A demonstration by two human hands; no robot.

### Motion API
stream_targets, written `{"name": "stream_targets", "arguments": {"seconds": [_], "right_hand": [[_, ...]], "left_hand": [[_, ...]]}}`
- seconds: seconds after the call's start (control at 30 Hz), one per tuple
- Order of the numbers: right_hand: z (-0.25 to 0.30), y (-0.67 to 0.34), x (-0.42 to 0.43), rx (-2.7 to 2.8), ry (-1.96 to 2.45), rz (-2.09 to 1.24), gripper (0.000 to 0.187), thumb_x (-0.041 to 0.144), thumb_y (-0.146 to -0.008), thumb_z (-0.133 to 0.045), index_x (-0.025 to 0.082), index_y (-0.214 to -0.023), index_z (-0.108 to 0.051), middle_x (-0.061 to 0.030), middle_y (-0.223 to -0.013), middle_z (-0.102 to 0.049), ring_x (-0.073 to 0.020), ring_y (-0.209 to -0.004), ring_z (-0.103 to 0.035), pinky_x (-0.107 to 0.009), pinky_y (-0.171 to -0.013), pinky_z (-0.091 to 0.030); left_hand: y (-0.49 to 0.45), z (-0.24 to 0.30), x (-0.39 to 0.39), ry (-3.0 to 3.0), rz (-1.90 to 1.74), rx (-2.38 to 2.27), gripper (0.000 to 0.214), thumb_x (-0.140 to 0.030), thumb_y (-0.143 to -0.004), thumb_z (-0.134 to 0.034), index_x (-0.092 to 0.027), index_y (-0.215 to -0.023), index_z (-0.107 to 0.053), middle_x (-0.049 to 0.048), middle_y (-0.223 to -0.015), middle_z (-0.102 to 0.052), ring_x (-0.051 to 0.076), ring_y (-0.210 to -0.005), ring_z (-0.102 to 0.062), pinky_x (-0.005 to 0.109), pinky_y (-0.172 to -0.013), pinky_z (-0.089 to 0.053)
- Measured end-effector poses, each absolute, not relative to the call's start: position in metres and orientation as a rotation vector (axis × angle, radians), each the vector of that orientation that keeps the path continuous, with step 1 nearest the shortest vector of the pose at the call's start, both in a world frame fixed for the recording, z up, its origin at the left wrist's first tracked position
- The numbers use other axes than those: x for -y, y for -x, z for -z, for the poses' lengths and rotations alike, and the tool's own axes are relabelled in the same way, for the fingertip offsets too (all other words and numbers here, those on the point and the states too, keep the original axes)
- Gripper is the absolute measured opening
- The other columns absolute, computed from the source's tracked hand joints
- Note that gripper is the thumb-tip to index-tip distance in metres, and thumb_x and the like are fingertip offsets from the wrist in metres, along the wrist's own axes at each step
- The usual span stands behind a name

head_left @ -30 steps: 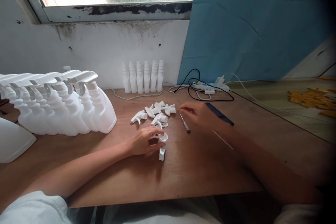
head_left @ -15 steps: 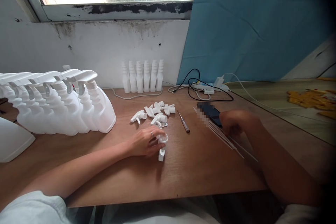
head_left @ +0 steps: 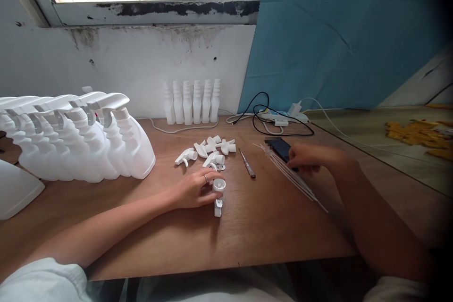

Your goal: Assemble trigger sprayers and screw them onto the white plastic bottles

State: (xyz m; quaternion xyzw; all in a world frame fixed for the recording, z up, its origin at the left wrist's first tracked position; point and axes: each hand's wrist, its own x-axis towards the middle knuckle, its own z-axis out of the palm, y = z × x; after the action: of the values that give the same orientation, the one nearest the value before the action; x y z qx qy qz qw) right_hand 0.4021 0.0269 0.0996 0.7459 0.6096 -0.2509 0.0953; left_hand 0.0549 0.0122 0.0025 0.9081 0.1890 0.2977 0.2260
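Tabletop [head_left: 269, 226]: brown, near edge in view. Large bottles [head_left: 88, 151]: at its left, row cut off by the picture's side. Right hand [head_left: 307, 156]: a second ago near the screwdriver, now over the lower end of the phone; fingers curled, I cannot tell whether its grip holds anything. Left hand [head_left: 194, 188]: unmoved, grip narrow on a spray head. Phone [head_left: 281, 147]: partly under the right fingers, upper end pixelated. Thin tubes [head_left: 292, 175]: bunched beside the phone, far more visible than a second ago. Screwdriver [head_left: 247, 164]: unmoved, between the hands. Spray head [head_left: 219, 184]: just short of the loose pile, round opening upward, side partly hidden by the left fingers.
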Motion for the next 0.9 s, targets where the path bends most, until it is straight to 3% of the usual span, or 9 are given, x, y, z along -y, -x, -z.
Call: {"name": "stream_targets", "arguments": {"seconds": [0.1,0.3,0.9], "right_hand": [[-0.095,-0.411,-0.027,-1.642,-2.197,0.806,0.032,0.009,-0.08,-0.05,0.012,-0.049,-0.051,-0.0126,-0.046,-0.058,-0.0141,-0.041,-0.056,-0.026,-0.049,-0.04],[-0.088,-0.411,-0.033,-1.568,-2.11,0.914,0.037,0.011,-0.082,-0.052,0.007,-0.046,-0.058,-0.0135,-0.049,-0.061,-0.0133,-0.043,-0.057,-0.024,-0.052,-0.042],[-0.081,-0.406,-0.035,-1.629,-2.005,1.075,0.018,0.015,-0.076,-0.056,0.009,-0.059,-0.057,-0.0114,-0.054,-0.063,-0.0149,-0.045,-0.06,-0.022,-0.048,-0.042]], "left_hand": [[-0.055,-0.003,-0.012,-2.5,-0.818,-0.517,0.036,-0.034,-0.089,-0.061,-0.019,-0.121,-0.055,0.0099,-0.112,-0.062,0.018,-0.099,-0.06,0.029,-0.088,-0.049],[-0.054,-0.003,-0.012,-2.489,-0.795,-0.541,0.037,-0.035,-0.089,-0.06,-0.019,-0.122,-0.055,0.01,-0.113,-0.061,0.018,-0.097,-0.06,0.028,-0.083,-0.05],[-0.053,-0.002,-0.013,-2.472,-0.773,-0.542,0.038,-0.035,-0.089,-0.06,-0.018,-0.122,-0.054,0.0102,-0.115,-0.06,0.018,-0.097,-0.06,0.029,-0.086,-0.051]]}}
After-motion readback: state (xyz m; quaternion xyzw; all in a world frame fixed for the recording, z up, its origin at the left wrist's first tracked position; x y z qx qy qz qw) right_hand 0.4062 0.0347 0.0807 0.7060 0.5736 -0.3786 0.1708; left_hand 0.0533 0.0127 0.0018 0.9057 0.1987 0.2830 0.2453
